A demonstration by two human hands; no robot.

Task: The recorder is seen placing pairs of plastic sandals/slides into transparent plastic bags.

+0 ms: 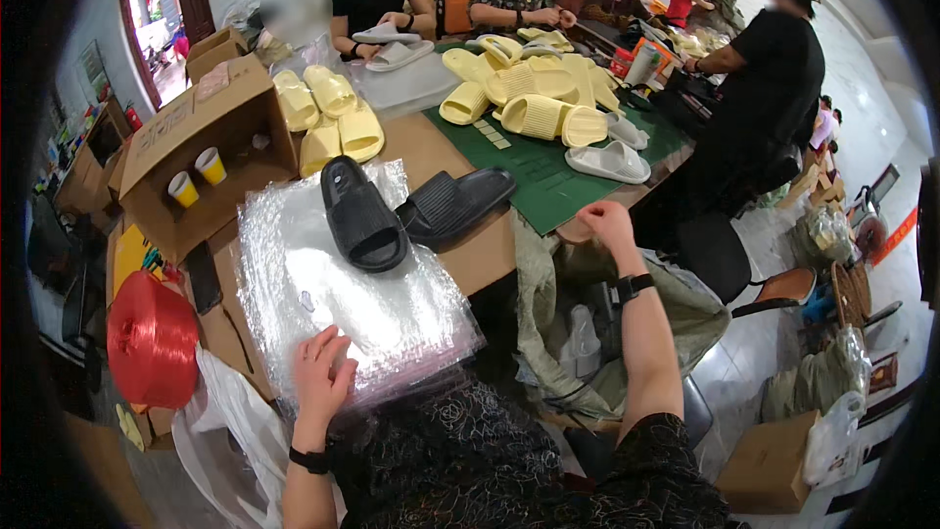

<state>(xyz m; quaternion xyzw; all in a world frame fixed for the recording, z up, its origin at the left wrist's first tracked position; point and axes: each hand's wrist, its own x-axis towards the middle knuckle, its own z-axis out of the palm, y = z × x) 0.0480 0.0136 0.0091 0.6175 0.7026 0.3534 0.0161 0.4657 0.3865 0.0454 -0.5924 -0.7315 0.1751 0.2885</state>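
A stack of clear plastic bags point(294, 235) lies in front of me. My left hand point(321, 372) rests at its near edge, fingers loosely bent and apart, with nothing seen in them. Two black slide sandals lie at the far side of the bags: one sandal point(362, 211) on the stack, the other sandal point(460, 204) beside it, partly on the cardboard. My right hand point(609, 225) is over the rim of a grey-green sack point(676, 318), by the green mat's near edge. Its fingertips are pinched together by a brownish edge; what they hold, if anything, is unclear. A wrapped pale slipper point(582, 343) shows inside the sack.
Yellow slippers point(534, 83) pile on the green mat point(548, 181), with white slippers point(612, 163) at its edge. An open carton point(196, 127) with yellow cups and a red twine roll point(152, 338) stand left. Several people work around the table; a chair point(725, 260) is right.
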